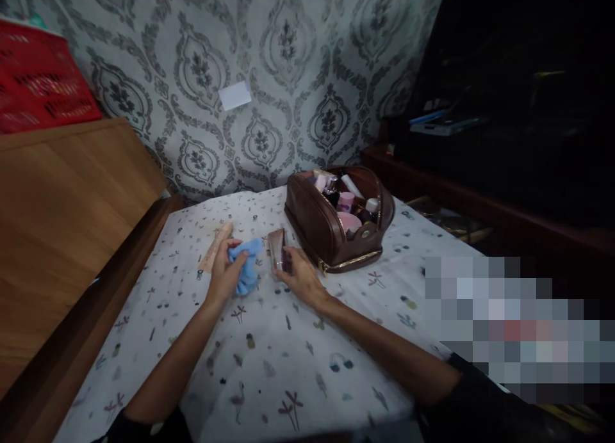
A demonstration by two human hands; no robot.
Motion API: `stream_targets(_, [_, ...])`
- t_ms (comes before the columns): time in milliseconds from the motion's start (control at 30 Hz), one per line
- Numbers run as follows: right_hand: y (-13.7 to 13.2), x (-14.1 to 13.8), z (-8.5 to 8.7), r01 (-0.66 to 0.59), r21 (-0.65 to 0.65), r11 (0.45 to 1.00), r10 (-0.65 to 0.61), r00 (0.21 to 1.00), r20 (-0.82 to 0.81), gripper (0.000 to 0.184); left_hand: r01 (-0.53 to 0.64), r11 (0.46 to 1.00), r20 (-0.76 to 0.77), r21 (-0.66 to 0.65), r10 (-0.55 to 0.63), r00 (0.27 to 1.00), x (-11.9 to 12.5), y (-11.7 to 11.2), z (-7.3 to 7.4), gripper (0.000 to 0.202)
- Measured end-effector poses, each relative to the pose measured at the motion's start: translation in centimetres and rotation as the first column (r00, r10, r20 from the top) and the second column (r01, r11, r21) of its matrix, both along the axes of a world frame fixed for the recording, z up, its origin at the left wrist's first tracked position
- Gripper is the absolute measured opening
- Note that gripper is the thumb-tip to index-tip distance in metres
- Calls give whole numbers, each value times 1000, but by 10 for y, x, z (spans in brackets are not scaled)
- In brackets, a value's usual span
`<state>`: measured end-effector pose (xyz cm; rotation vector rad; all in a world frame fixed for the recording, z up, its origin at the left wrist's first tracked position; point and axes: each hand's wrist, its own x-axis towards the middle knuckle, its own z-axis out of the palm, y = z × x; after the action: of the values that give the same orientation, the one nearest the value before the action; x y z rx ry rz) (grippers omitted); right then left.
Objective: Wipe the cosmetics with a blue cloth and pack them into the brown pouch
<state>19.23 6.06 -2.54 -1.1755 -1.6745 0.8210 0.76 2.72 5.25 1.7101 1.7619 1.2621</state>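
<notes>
My left hand (225,270) grips a crumpled light blue cloth (247,270), its fingers closed round the left side. In my right hand (303,278) is a brownish, partly see-through squeeze tube (277,254), held at its right side just above the table. The cloth and the tube are a small gap apart. Beyond my left hand lies a peach-coloured tube (216,246), partly behind the fingers. A brown leather toiletry bag (310,216) stands behind my right hand, unzipped. Inside it are several bottles and jars, among them a pink-lidded jar (348,223) and a pink-capped bottle (345,201).
A white patterned cloth covers the table (269,379). At left is a wooden panel (62,206) with a red basket (43,78) on top. The patterned wall (288,59) rises behind, with a white switch plate (235,95). Dark furniture (432,193) stands at right, beyond a blurred-out patch.
</notes>
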Motion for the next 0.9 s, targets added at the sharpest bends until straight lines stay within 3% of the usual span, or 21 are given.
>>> stream_targets(100, [-2, -4, -1, -26, 10, 1000, 26, 1000, 8, 66, 32, 988, -55, 150, -24, 998, 16, 2, -14, 28])
stream_targets(167, [-4, -2, -1, -102, -7, 995, 101, 994, -48, 74, 182, 959, -198, 220, -139, 970, 28, -1, -23, 27])
stream_targets(267, [-7, 6, 0, -177, -13, 984, 176, 983, -49, 83, 493, 856, -444, 152, -386, 808, 36, -6, -38, 31])
stream_targets(333, [-10, 10, 2, -173, -28, 985, 173, 985, 0, 87, 565, 820, -518, 91, -445, 730, 32, -6, -46, 36])
stream_targets(567, [-8, 9, -1, -169, 23, 985, 169, 985, 28, 73, 425, 899, -676, 110, -246, 695, -1, 11, -57, 35])
stream_targets(767, [-5, 13, -5, -202, 73, 977, 199, 979, 48, 69, 105, 993, -581, 46, -59, 812, -29, 23, -62, 31])
stream_targets(900, [-5, 19, 0, -248, 78, 966, 239, 965, 106, 63, 53, 996, -494, 78, -8, 870, -45, 30, -63, 35])
